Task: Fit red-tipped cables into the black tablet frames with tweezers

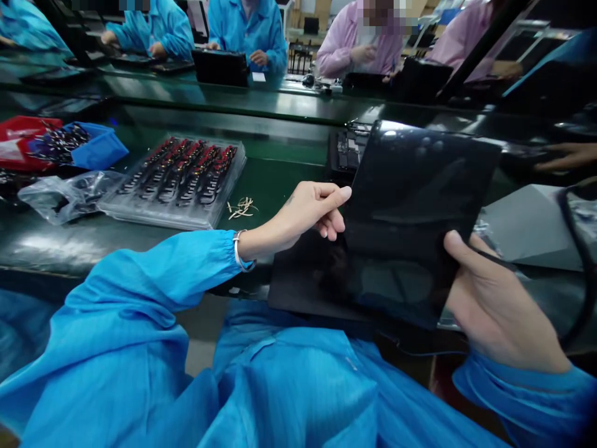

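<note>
Our right hand (pixel 494 305) grips the black panel (pixel 410 211) at its 4 o'clock corner. Our left hand (pixel 303 214) pinches its 9 o'clock edge. It leans toward 1 o'clock.

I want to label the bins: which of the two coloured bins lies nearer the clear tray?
The blue bin, right beside the clear tray; the red bin lies farther left, partly behind it.

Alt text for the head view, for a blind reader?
Two hands in blue sleeves hold a glossy black panel tilted up over a green bench: left hand at its left edge, right hand at its lower right corner. A clear tray of red-and-black parts lies to the left.
</note>
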Action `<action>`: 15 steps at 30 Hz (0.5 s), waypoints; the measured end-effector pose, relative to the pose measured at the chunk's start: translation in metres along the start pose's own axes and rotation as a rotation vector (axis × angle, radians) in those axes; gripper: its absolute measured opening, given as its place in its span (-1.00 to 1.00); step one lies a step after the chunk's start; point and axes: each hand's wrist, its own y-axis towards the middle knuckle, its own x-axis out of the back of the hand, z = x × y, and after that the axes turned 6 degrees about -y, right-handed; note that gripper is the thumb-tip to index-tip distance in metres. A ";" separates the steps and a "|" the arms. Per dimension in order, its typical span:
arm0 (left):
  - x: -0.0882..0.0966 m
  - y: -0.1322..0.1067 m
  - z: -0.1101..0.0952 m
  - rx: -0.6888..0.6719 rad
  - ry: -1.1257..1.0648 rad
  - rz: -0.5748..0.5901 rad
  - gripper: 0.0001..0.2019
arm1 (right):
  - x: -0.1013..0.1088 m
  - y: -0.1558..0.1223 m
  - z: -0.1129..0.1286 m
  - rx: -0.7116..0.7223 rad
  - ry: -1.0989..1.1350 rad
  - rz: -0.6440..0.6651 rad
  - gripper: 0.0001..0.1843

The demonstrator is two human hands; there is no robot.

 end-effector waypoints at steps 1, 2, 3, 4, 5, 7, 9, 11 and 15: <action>0.001 0.001 0.003 0.020 -0.005 -0.008 -0.51 | 0.001 0.002 -0.003 -0.027 0.016 0.006 -0.62; 0.002 0.003 0.005 0.038 -0.007 -0.015 -0.53 | 0.001 0.004 -0.005 -0.057 0.039 0.003 -0.62; 0.003 0.004 0.006 0.056 -0.007 -0.021 -0.55 | 0.002 0.005 -0.007 -0.089 0.065 -0.003 -0.63; 0.003 0.005 0.008 0.071 -0.006 -0.027 -0.56 | 0.002 0.007 -0.009 -0.117 0.089 -0.012 -0.63; 0.004 0.006 0.008 0.083 -0.004 -0.032 -0.57 | 0.003 0.008 -0.011 -0.138 0.107 -0.017 -0.64; 0.004 0.007 0.009 0.098 0.000 -0.035 -0.56 | 0.003 0.009 -0.013 -0.159 0.119 -0.006 -0.64; 0.004 0.008 0.010 0.105 0.005 -0.037 -0.55 | 0.003 0.009 -0.014 -0.164 0.117 -0.004 -0.65; 0.004 0.008 0.012 0.105 0.006 -0.037 -0.54 | 0.003 0.009 -0.013 -0.182 0.126 -0.018 -0.65; 0.006 0.008 0.013 0.067 0.003 0.001 -0.53 | 0.000 0.010 -0.007 -0.165 0.125 -0.045 -0.70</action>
